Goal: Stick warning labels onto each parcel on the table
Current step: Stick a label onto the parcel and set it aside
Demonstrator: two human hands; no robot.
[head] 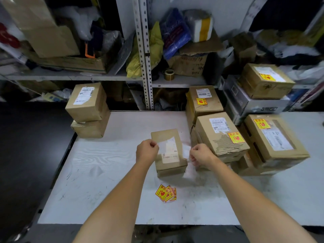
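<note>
Both hands are working just above the small parcel (169, 155), which is sitting in the middle of the table (98, 181), within easy reach. The left hand (147, 149) is pinching a pale sheet (162, 146) with curled fingers, and the right hand (199, 155) is pinching a white strip (186, 151) — probably sticker and backing, though blur is hiding which is which. The spare labels (166, 193) are lying fanned towards the front edge, handy for picking. Labelled parcels (220, 135) are crowding the right side, while two plain parcels (86, 100) are sitting stacked at the far left corner — seemingly keeping done and undone apart.
</note>
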